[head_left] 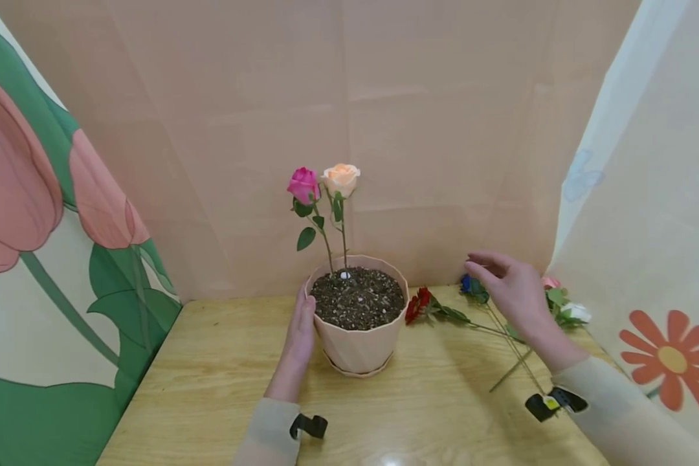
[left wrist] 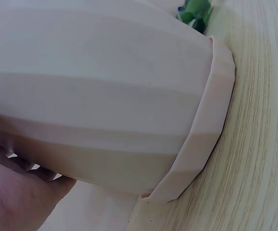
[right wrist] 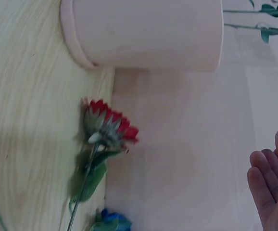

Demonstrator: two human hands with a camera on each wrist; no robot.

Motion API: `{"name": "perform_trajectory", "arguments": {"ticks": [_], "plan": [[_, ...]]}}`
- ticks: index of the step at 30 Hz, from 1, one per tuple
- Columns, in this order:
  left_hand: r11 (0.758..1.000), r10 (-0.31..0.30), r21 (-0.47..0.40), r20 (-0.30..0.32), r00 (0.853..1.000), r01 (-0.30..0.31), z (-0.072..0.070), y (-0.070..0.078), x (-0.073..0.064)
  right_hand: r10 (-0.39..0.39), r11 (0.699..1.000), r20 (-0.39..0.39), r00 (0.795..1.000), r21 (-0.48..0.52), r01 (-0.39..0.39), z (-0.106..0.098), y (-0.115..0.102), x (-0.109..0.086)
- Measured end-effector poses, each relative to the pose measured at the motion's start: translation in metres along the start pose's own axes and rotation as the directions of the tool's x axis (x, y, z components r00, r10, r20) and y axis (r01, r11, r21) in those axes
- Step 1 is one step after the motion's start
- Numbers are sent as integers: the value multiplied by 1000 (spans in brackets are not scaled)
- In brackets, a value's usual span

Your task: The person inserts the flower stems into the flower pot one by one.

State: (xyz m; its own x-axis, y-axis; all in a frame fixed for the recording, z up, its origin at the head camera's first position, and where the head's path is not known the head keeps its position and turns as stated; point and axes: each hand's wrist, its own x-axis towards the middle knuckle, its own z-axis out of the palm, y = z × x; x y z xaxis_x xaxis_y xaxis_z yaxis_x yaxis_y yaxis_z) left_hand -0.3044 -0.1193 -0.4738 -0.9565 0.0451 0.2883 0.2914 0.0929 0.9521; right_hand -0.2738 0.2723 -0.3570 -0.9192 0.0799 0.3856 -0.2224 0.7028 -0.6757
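A pink flowerpot [head_left: 358, 349] filled with dark soil [head_left: 361, 301] stands on its saucer. Two artificial roses rise from the soil, a magenta rose [head_left: 303, 186] and a peach rose [head_left: 341, 179]. My left hand [head_left: 299, 327] rests against the left side of the pot, its fingers along the wall. My right hand [head_left: 515, 291] hovers above the loose flowers at the right, fingers loosely bent, with nothing between them. Beneath and beside it lie a red flower [head_left: 419, 304], a blue flower [head_left: 467, 285] and a white flower [head_left: 575, 312].
The wooden table [head_left: 221, 375] meets a pinkish backdrop [head_left: 239, 162] at the back. Printed flower panels flank both sides. Several stems cross each other on the right part of the table, and a pink flower [head_left: 550, 283] lies at the back right.
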Motion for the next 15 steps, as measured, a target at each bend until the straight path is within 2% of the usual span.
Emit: {"name": "perform_trajectory", "arguments": {"ticks": [7,15], "plan": [[1000,20,1,9,1000,-20,-1,1,1,10,999,-20,1000,-50,-11,-17,28,-10],[1000,5,15,12,1000,-5,-2,0,0,14,992,-49,999,-124,-20,-30,60,-32]]}}
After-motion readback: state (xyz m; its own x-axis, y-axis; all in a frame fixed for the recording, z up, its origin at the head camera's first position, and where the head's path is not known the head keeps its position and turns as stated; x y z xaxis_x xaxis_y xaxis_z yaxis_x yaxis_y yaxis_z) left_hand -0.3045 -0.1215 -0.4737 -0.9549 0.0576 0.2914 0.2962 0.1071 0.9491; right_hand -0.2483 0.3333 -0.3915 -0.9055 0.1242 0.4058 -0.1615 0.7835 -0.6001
